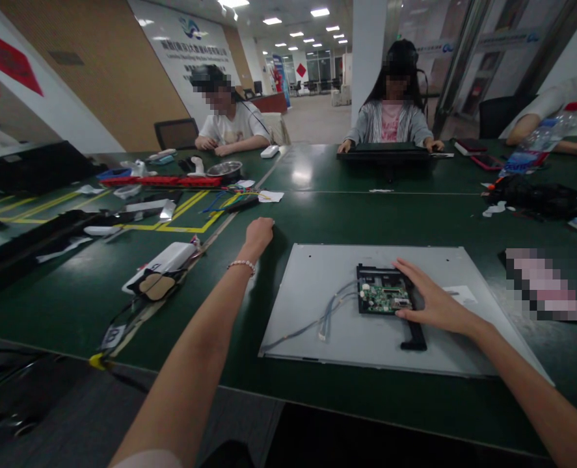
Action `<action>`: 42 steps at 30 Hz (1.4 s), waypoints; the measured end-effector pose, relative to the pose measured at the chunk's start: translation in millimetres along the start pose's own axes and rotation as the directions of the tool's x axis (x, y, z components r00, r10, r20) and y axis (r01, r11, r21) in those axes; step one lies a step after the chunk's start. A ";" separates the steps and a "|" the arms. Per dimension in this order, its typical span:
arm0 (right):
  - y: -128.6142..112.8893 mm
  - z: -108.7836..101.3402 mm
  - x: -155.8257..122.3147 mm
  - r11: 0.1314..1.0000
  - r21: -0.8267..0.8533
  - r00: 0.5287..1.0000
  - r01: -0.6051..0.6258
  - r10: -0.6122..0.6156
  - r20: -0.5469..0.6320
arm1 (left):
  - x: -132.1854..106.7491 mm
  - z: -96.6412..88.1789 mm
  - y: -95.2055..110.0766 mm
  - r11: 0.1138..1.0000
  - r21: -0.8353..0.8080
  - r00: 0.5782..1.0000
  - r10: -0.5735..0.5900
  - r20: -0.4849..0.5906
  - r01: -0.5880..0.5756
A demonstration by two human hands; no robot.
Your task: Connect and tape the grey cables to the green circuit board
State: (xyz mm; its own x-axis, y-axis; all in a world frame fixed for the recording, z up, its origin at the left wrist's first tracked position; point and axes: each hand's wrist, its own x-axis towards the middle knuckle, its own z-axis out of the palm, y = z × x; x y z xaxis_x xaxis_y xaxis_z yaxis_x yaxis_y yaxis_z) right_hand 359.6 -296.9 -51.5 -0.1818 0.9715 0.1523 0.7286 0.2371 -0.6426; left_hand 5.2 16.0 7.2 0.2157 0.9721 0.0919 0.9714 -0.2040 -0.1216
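A silver flat display panel (308,273) lies back side up on the green table in front of me. On it sits a black plastic bracket (416,338) carrying a green circuit board (380,297). My right hand (429,300) grips the bracket's right side, thumb at the near edge and fingers at the far edge. Grey cables (331,311) run from the board's left side across the panel. My left hand (260,235) is closed above the table, beyond the panel's far left corner; whatever it holds, if anything, is hidden.
To the left lie a white battery-like pack (166,263), a red strip (161,181), loose wires (239,200) and a metal bowl (224,170). A plastic bottle (532,149) and black bundle (542,195) are at right. Across the table, one person holds a dark screen (388,155).
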 end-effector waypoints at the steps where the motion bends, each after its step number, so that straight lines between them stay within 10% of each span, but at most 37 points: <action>1: 0.1 0.3 0.0 1.000 -0.005 1.000 0.005 -0.005 -0.003 | 0.5 -0.8 -0.1 1.000 0.005 1.000 -0.004 -0.005 0.004; 10: 2.3 0.3 -0.5 1.000 -0.024 1.000 0.013 -0.013 -0.001 | -24.2 -18.3 14.6 0.995 0.024 0.991 0.100 -0.088 -0.098; 21: -1.3 -3.9 -2.1 0.999 -0.042 1.000 0.008 -0.007 0.012 | -136.9 -11.4 92.1 0.805 -0.010 0.802 0.590 -0.091 -0.593; 42: -19.6 -5.5 22.7 0.967 -0.164 0.966 0.197 -0.220 -0.136 | -183.2 -15.5 77.3 0.781 0.056 0.761 0.620 -0.193 -0.622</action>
State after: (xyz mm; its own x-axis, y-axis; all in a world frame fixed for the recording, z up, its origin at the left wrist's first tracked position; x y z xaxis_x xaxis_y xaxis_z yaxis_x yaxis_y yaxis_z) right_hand 344.8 -279.4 -31.3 -0.2460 0.8871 0.3905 0.7769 0.4214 -0.4678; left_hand 42.3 -179.6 -3.7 0.7855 0.5907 0.1849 0.6187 -0.7579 -0.2071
